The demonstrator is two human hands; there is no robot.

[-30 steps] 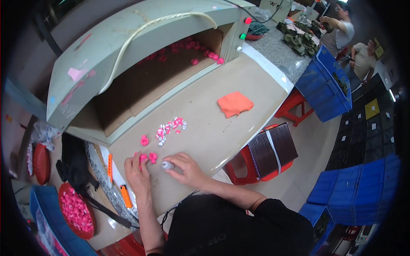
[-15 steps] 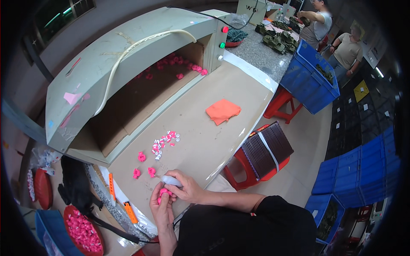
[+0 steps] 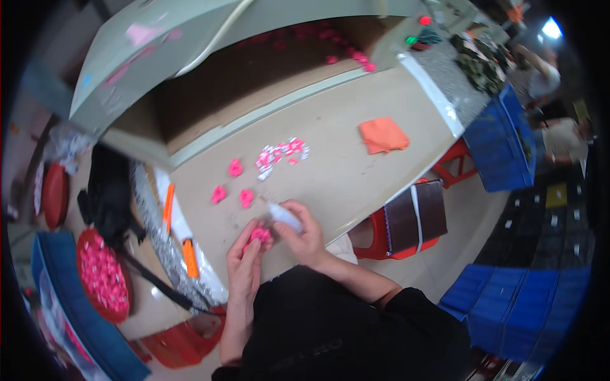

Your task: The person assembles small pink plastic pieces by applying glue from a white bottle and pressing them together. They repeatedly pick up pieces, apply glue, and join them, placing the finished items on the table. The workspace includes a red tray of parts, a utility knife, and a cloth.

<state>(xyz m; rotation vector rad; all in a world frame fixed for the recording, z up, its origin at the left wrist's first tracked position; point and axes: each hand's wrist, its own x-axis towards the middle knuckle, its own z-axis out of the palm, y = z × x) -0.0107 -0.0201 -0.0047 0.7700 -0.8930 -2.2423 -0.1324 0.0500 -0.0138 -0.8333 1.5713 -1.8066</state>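
My left hand [image 3: 243,261] is closed on a small bright pink piece [image 3: 260,235], pinched between thumb and fingers. What kind of piece it is I cannot tell. My right hand [image 3: 307,239] grips a whitish squeeze bottle [image 3: 286,218], tilted with its thin nozzle toward the upper left. The bottle is just above and right of the pink piece, apart from it. Three similar pink pieces lie beyond my hands on the brown-covered table [image 3: 330,181], one of them a pink piece [image 3: 246,198] near the nozzle. Behind them is a loose cluster of small pink-and-white pieces [image 3: 279,156].
A grey machine housing [image 3: 146,57] with pink pieces inside stands behind the table. An orange cloth [image 3: 384,135] lies at right. At left are an orange cutter [image 3: 190,258], a black bag [image 3: 108,197] and a red bowl [image 3: 122,303] of pink pieces. Blue crates [image 3: 502,149] stand at right.
The whole view has turned and shifted. My right hand and the bottle have drawn a little apart from my left hand, which still holds the pink piece.
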